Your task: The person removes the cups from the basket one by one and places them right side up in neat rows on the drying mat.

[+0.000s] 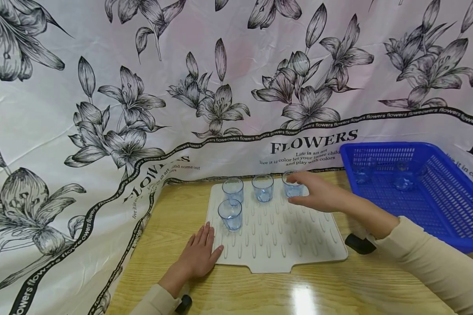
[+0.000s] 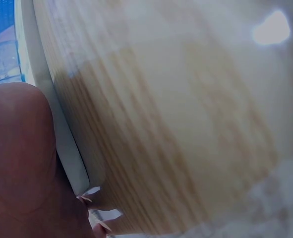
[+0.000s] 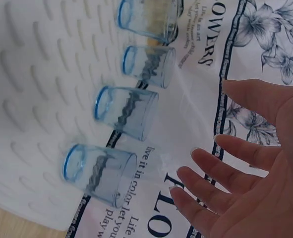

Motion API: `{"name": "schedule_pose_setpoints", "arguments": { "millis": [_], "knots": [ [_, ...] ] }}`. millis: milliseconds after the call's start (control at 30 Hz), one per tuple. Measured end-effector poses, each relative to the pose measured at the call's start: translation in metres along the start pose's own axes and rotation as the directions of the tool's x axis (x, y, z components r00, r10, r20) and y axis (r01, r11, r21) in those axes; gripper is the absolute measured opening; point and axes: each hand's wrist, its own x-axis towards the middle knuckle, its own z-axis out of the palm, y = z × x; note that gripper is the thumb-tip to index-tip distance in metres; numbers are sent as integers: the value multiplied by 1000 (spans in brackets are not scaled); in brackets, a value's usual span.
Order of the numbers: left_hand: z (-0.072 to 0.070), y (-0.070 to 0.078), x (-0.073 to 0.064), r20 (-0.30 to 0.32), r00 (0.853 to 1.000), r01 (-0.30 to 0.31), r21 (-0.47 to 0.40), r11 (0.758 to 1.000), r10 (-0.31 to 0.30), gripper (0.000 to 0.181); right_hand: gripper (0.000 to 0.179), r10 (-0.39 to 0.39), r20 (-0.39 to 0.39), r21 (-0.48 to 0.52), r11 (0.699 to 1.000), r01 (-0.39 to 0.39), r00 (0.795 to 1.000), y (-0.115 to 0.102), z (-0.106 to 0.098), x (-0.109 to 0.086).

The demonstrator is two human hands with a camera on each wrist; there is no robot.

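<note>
My right hand point(image 1: 317, 192) hovers at the back right of the white ridged drying mat point(image 1: 268, 253), fingers spread, holding nothing. Its fingertips overlap a clear blue glass point(image 1: 293, 190) in the head view. The right wrist view shows several glasses standing in a line, the nearest glass point(image 3: 99, 173) a short gap from my fingertips. In the head view, a middle glass point(image 1: 263, 192) and a left glass point(image 1: 233, 188) share the back row, with another glass point(image 1: 230, 216) in front at the left. My left hand point(image 1: 199, 256) rests flat, thumb on the mat's left edge.
A blue plastic basket point(image 1: 390, 145) stands at the right with more glasses inside, among them one glass point(image 1: 404, 180). Behind the wooden table point(image 1: 173, 210) hangs a white flower-printed sheet point(image 1: 220, 157), which also covers the left side.
</note>
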Motion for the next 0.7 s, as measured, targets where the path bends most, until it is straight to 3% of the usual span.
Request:
{"name": "schedule_pose_setpoints", "arguments": {
  "millis": [267,700],
  "knots": [
    [3,-1,1,4,1000,3,9,1000,-3,80,50,47,-23,-42,998,-48,999,14,-15,-11],
    [1,-2,1,-2,1000,-6,36,999,6,81,57,146,-31,-24,989,-147,989,49,-41,-25]
  ]
}}
